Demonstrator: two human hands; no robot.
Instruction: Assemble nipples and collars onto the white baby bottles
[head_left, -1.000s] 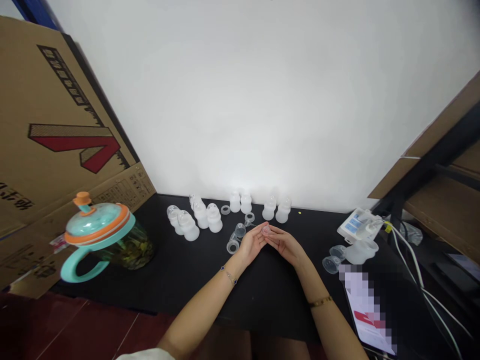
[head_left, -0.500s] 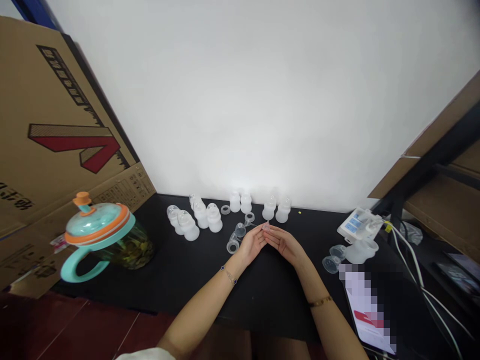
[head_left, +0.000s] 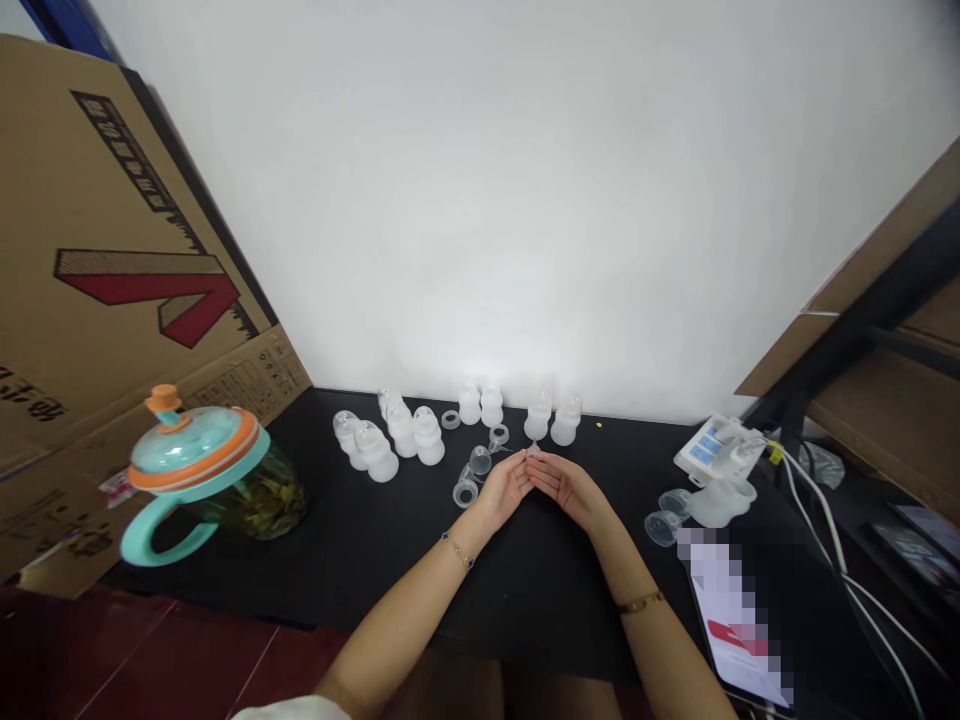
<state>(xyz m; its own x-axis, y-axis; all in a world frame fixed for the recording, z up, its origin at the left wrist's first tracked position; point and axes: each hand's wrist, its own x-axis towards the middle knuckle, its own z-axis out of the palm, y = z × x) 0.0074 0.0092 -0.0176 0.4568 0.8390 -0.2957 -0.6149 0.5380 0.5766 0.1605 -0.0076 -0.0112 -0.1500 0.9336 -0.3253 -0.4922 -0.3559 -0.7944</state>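
Note:
My left hand [head_left: 506,488] and my right hand [head_left: 568,488] meet at the fingertips over the middle of the table. Between the fingertips they pinch a small clear bottle nipple [head_left: 534,451], its lower part covered by the fingers. Left of my hands lie a loose collar ring [head_left: 465,493] and a clear cap [head_left: 480,460]. Another ring [head_left: 499,434] is just behind them. Two white baby bottles [head_left: 538,420] with clear caps stand beyond my fingers.
More capped bottles [head_left: 428,440] stand at the back left. A jug [head_left: 259,495] with a turquoise handle is on the left by a cardboard box [head_left: 112,200]. To the right are an uncapped bottle [head_left: 720,503], clear caps [head_left: 663,528], a white box [head_left: 705,452], cables and a phone [head_left: 731,620].
The nipple between my fingertips has turned slightly, its tip now pointing more upward. Both hands have stayed almost in place, and the things on the table have not moved.

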